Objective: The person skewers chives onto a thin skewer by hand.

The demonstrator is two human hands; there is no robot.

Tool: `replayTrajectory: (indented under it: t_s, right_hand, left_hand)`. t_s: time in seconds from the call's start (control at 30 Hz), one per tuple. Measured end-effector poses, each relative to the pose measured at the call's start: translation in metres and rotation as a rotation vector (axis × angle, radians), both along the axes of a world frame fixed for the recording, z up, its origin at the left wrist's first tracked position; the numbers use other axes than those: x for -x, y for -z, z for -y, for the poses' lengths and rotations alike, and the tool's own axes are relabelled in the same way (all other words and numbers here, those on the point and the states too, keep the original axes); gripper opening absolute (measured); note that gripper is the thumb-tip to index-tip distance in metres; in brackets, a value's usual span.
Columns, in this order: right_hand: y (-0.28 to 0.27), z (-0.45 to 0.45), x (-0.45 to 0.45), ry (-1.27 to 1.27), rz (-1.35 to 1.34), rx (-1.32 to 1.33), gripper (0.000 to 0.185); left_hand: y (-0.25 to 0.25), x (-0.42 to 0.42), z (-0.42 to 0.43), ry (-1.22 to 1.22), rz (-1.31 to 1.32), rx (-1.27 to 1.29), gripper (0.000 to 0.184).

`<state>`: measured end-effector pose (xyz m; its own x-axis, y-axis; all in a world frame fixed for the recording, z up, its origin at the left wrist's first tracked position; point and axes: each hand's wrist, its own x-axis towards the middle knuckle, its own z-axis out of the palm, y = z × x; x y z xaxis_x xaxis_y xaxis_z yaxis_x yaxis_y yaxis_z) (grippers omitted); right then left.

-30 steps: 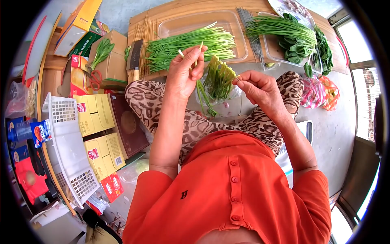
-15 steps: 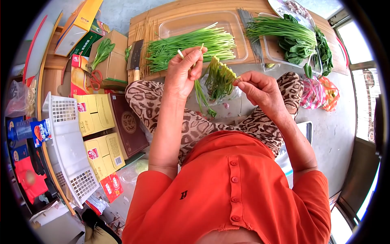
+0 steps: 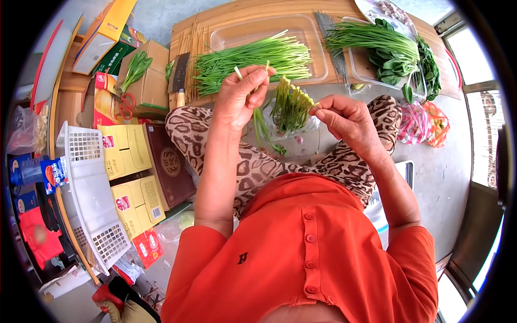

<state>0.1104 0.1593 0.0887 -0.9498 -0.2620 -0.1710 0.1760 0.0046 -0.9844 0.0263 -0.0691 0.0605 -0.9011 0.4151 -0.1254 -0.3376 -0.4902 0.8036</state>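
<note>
My left hand is closed around a few garlic chives; their pale ends stick out above the fingers and green leaves hang below. To its right, my right hand pinches the end of a thin stick at the edge of a folded row of chives. This row fans out between the two hands, its cut tops bunched side by side. Most of the stick is hidden in the row. Behind the hands, a big pile of loose chives lies in a clear plastic tray on the wooden table.
Bamboo skewers, a cleaver and metal skewers flank the tray. More chives and leafy greens lie at right. Cartons, scissors and a white basket stand at left; plastic bags sit at right.
My left hand has shifted slightly left and down with its chives. The right hand and the row of chives stay nearly still. A red object has appeared at the lower left.
</note>
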Motion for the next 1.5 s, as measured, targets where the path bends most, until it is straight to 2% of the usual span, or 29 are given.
replayTrajectory:
  t_s: [0.07, 0.2, 0.23, 0.33, 0.4, 0.47, 0.57, 0.6, 0.67, 0.7, 0.83, 0.9, 0.93, 1.0, 1.03, 1.07, 1.17, 1.27, 1.3, 1.33, 1.4, 1.43, 1.5]
  right_hand:
    - [-0.001, 0.002, 0.002, 0.004, 0.009, 0.01, 0.018]
    - [-0.002, 0.004, 0.006, 0.027, 0.023, 0.018, 0.019]
    - [-0.002, 0.003, 0.006, 0.022, 0.02, 0.013, 0.019]
    - [0.003, 0.002, 0.008, 0.074, 0.007, 0.025, 0.015]
    - [0.005, -0.001, 0.008, 0.075, 0.022, 0.054, 0.017]
    - [0.005, -0.003, 0.007, 0.081, 0.029, 0.044, 0.017]
    - [0.004, -0.002, 0.007, 0.091, 0.026, 0.037, 0.016]
    - [0.004, -0.002, 0.006, 0.1, 0.02, 0.034, 0.016]
    - [0.005, -0.002, 0.005, 0.102, 0.011, 0.04, 0.014]
    - [0.005, -0.003, 0.005, 0.104, 0.004, 0.043, 0.014]
    - [0.002, -0.003, 0.005, 0.107, -0.016, 0.054, 0.015]
    - [0.002, -0.004, 0.004, 0.107, -0.013, 0.059, 0.015]
    - [0.002, -0.004, 0.004, 0.106, -0.011, 0.065, 0.015]
    - [0.001, -0.006, 0.004, 0.096, 0.01, 0.086, 0.015]
    - [-0.001, -0.007, 0.004, 0.088, 0.033, 0.105, 0.016]
    - [-0.002, -0.006, 0.004, 0.089, 0.033, 0.106, 0.016]
    - [-0.003, -0.006, 0.001, 0.098, 0.044, 0.06, 0.016]
    - [-0.001, -0.004, 0.002, 0.084, 0.04, 0.096, 0.016]
    - [-0.001, -0.004, 0.002, 0.078, 0.041, 0.108, 0.016]
    - [-0.001, -0.004, 0.002, 0.072, 0.042, 0.119, 0.016]
    - [-0.002, -0.001, 0.002, 0.071, 0.035, 0.114, 0.016]
    - [-0.003, 0.001, 0.003, 0.069, 0.03, 0.108, 0.017]
    - [-0.004, 0.003, 0.004, 0.066, 0.029, 0.106, 0.017]
  left_hand:
    - [0.005, -0.002, -0.001, 0.074, 0.005, 0.123, 0.019]
    - [0.003, -0.006, -0.01, 0.009, -0.099, 0.196, 0.021]
    - [0.007, -0.005, -0.016, -0.123, -0.304, 0.307, 0.023]
    - [0.013, 0.001, -0.01, -0.289, -0.706, 0.557, 0.03]
    - [0.006, -0.004, -0.004, -0.245, -0.324, 0.641, 0.033]
    - [-0.001, -0.005, -0.002, -0.197, -0.328, 0.664, 0.038]
    - [-0.008, 0.0, -0.006, -0.096, -0.246, 0.303, 0.051]
    - [-0.012, 0.002, -0.006, -0.098, -0.249, 0.303, 0.051]
    - [-0.016, 0.005, -0.004, -0.051, -0.231, 0.0, 0.052]
    - [-0.016, 0.01, -0.003, -0.032, -0.25, -0.034, 0.054]
    - [-0.015, 0.01, -0.008, -0.079, -0.303, -0.019, 0.051]
    - [-0.012, 0.009, -0.007, -0.11, -0.342, 0.154, 0.049]
    - [-0.01, 0.009, -0.004, -0.111, -0.342, 0.154, 0.049]
    - [-0.006, 0.012, 0.003, -0.107, -0.241, 0.357, 0.046]
    - [-0.004, 0.013, 0.003, -0.1, -0.287, 0.479, 0.057]
    - [-0.004, 0.013, 0.003, -0.099, -0.287, 0.48, 0.057]
    - [-0.003, 0.014, 0.002, -0.051, -0.339, 0.344, 0.074]
    - [-0.005, 0.013, 0.0, -0.062, -0.327, 0.226, 0.072]
    - [-0.004, 0.011, -0.001, -0.11, -0.329, 0.192, 0.057]
    - [-0.003, 0.01, -0.001, -0.109, -0.33, 0.193, 0.057]
    - [-0.003, 0.009, -0.002, -0.171, -0.295, 0.139, 0.036]
    - [0.0, 0.01, -0.002, -0.169, -0.297, 0.138, 0.036]
    - [0.003, 0.011, -0.002, -0.243, -0.243, 0.113, 0.02]
